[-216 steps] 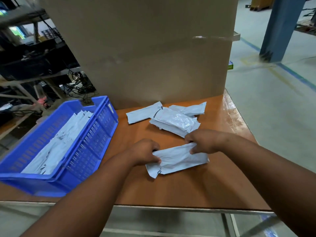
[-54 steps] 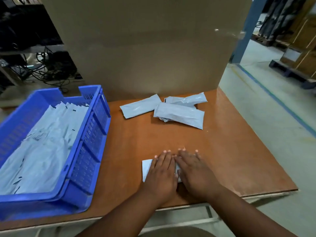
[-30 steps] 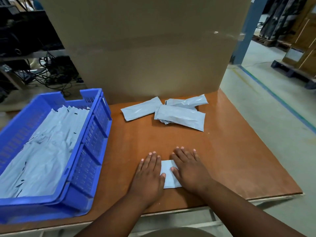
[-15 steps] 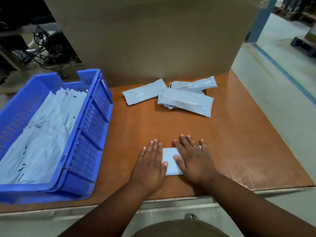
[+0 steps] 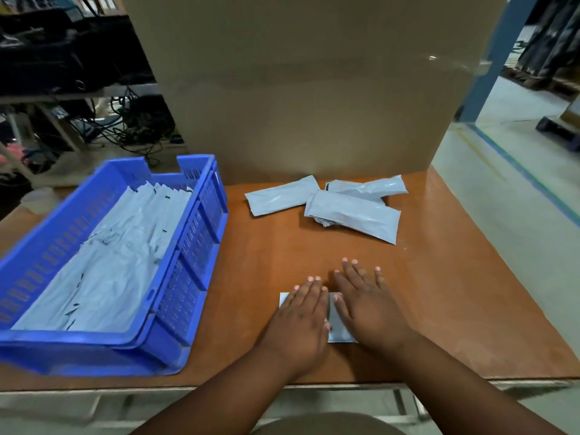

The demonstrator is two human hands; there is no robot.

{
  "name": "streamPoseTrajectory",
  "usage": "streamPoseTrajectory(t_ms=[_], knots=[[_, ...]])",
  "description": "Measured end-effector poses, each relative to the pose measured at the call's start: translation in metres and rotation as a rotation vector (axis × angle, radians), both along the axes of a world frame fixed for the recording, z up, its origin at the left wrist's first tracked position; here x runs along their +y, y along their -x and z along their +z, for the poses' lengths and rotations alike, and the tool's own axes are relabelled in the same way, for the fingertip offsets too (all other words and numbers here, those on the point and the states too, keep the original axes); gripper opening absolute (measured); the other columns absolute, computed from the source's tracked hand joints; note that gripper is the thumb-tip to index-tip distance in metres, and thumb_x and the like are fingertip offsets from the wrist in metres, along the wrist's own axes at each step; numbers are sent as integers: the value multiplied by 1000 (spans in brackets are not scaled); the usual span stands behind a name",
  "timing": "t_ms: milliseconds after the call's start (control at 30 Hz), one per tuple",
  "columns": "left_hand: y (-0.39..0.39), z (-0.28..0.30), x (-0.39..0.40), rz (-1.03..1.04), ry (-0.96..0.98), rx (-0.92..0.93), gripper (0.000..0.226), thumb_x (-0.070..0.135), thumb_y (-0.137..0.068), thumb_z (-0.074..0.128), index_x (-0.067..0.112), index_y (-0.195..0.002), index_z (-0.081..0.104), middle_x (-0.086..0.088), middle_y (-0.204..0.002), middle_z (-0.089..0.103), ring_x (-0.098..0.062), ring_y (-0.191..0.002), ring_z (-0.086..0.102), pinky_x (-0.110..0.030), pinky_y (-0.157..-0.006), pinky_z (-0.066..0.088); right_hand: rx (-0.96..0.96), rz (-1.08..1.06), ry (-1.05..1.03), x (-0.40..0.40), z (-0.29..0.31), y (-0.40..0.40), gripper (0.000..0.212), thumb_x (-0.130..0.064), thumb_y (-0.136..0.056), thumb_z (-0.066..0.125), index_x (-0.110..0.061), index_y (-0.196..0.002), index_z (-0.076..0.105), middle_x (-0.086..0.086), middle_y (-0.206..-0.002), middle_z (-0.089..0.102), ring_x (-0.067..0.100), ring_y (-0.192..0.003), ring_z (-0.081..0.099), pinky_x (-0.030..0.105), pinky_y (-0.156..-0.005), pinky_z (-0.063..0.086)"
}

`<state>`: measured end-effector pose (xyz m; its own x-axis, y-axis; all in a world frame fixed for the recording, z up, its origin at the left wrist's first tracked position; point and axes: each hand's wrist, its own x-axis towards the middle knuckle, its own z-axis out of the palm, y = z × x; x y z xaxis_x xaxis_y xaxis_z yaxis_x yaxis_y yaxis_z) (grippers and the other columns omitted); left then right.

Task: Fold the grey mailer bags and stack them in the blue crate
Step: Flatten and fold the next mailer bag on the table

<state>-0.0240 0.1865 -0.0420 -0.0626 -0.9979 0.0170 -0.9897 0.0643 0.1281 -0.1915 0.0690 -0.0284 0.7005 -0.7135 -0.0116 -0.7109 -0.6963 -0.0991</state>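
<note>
A folded grey mailer bag (image 5: 338,328) lies flat near the table's front edge. My left hand (image 5: 303,318) and my right hand (image 5: 365,304) press on it side by side, palms down and fingers straight, covering most of it. Three more grey mailer bags (image 5: 351,211) lie in a loose pile toward the back of the table. The blue crate (image 5: 185,262) stands at the left and holds several folded grey bags (image 5: 119,255) laid along its length.
A tall cardboard box (image 5: 307,89) stands at the back of the brown table (image 5: 455,293). Bare tabletop lies to the right of my hands. Shelves with cables are beyond the crate at the left. The floor drops away at the right.
My left hand has slid right onto the folded bag, closing the gap to my right hand. Earlier both hands held the bag unfolded further back on the table.
</note>
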Motion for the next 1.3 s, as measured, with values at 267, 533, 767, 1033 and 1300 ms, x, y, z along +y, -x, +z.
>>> streamPoseTrajectory(t_ms=[267, 533, 767, 1033, 1300], knots=[[40, -19, -55, -26, -44, -25, 68, 42, -109, 17, 7, -168, 19, -14, -176, 12, -29, -164, 8, -48, -132, 7, 53, -44, -25, -13, -35, 49, 72, -57, -108, 11, -20, -168, 23, 1, -177, 8, 20, -164, 7, 55, -131, 8], [40, -38, -56, -14, -42, -26, 67, 42, -111, 13, 9, -169, 11, -11, -178, 5, -25, -164, 0, -47, -132, 10, 53, -54, -22, -13, -47, 49, 70, -54, -109, 17, -19, -170, 15, 2, -178, 4, 23, -164, 3, 61, -128, 9], [37, -36, -54, -19, -80, -16, 69, 47, -110, 8, 12, -170, 3, -7, -178, -4, -20, -164, -10, -46, -132, 6, 40, -50, -35, -12, -50, 49, 69, -54, -110, 12, -21, -170, 11, 1, -178, 1, 21, -164, -5, 61, -128, 6], [8, -12, -25, 43, -55, -44, 72, 51, -108, 10, 17, -170, -5, -3, -176, -18, -18, -162, -18, -44, -133, -2, -25, -62, -56, -11, -26, 41, 74, -62, -106, 3, -26, -170, 8, -3, -177, -7, 18, -163, -13, 51, -131, -6], [-9, -23, -12, 69, -60, -22, 68, 41, -108, 16, 13, -170, 8, -4, -178, 8, -16, -164, -4, -42, -133, 2, 22, 145, -28, 18, -31, -15, 66, -48, -110, 22, -23, -170, 14, 3, -177, 13, 22, -164, 6, 59, -129, 9]])
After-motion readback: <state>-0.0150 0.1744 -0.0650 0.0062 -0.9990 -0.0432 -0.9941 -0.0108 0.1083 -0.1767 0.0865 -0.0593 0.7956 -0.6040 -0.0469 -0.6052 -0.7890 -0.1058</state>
